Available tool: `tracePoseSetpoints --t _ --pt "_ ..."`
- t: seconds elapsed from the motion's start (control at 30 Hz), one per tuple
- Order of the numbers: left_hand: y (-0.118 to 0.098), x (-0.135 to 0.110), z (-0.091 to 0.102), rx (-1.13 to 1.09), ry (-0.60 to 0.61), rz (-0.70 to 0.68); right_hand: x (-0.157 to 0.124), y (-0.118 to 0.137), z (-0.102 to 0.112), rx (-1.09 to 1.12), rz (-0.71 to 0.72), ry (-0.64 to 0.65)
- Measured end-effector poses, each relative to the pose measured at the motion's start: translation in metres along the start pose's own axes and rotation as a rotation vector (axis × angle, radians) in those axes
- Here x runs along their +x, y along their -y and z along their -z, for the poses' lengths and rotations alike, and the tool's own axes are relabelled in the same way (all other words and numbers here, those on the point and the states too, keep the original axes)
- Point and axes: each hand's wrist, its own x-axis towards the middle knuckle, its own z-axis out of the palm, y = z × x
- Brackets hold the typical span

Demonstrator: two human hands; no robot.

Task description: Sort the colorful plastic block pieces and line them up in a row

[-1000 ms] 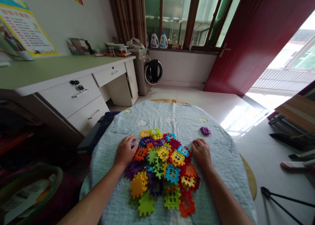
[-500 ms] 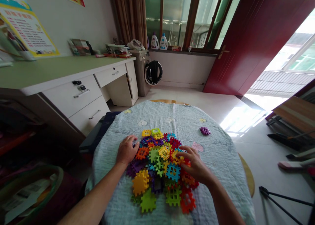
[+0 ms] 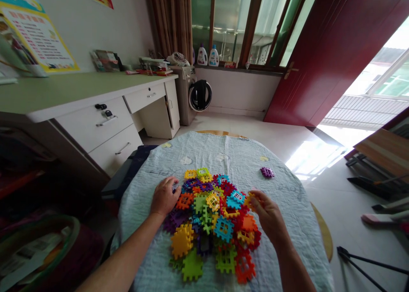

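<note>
A heap of interlocking plastic waffle-block squares (image 3: pixel 207 224) in many bright colours lies in the middle of a quilted pale blue cloth (image 3: pixel 223 149). My left hand (image 3: pixel 164 197) rests palm down against the heap's left edge, fingers loosely curled and visibly holding nothing. Raised at the heap's right side, my right hand (image 3: pixel 269 217) pinches a small yellow piece (image 3: pixel 251 200) between its fingertips, so part of that piece is hidden. Away to the right, a single purple block (image 3: pixel 267 172) lies apart from the heap.
The cloth covers a round table, with wood showing at its far edge. A long green-topped desk with white drawers (image 3: pixel 79 113) stands at left. Beyond are a washing machine (image 3: pixel 187 94) and a red door (image 3: pixel 306 58). A basket (image 3: pixel 38 249) sits lower left; tripod legs (image 3: pixel 361 264) lower right.
My right hand went from the heap's right edge over the pieces and now lifts at the right with a yellow piece pinched. Nearby blocks have shifted. My left hand stays nearly still.
</note>
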Motion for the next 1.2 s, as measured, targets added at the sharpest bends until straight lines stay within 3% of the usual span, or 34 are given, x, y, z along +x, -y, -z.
tracePoseSetpoints --t 0.1,0.23,0.37,0.43,0.57,0.67,0.83,1.03,1.1,1.2 --pt "0.001 0.000 -0.001 0.007 0.008 -0.007 0.015 -0.027 0.013 -0.162 -0.070 -0.103" --pt "0.002 0.001 -0.001 0.013 0.005 -0.007 0.023 -0.056 0.018 -0.495 0.003 -0.179" --pt "0.002 0.001 -0.001 0.014 -0.002 -0.008 0.017 -0.058 0.020 -0.636 0.062 -0.345" --pt "0.002 0.001 -0.001 0.017 0.000 -0.010 0.009 -0.046 0.020 -0.566 0.129 -0.278" --pt "0.003 0.001 -0.001 0.025 0.007 -0.016 -0.009 -0.014 0.008 -0.411 0.290 0.151" --pt "0.003 0.001 -0.001 0.022 0.008 -0.010 -0.017 0.001 -0.008 -0.412 0.320 0.245" --pt "0.002 0.000 0.000 0.010 0.001 -0.010 -0.009 0.008 -0.022 -0.166 0.227 0.139" --pt "0.003 0.000 -0.001 0.013 0.006 -0.009 0.001 0.007 -0.005 0.203 -0.089 -0.042" --pt "0.003 0.000 -0.002 0.007 0.005 -0.008 0.003 0.000 0.008 0.131 -0.089 -0.148" --pt "0.003 0.000 -0.002 0.005 0.005 -0.010 0.004 -0.019 0.028 -0.163 0.053 -0.343"
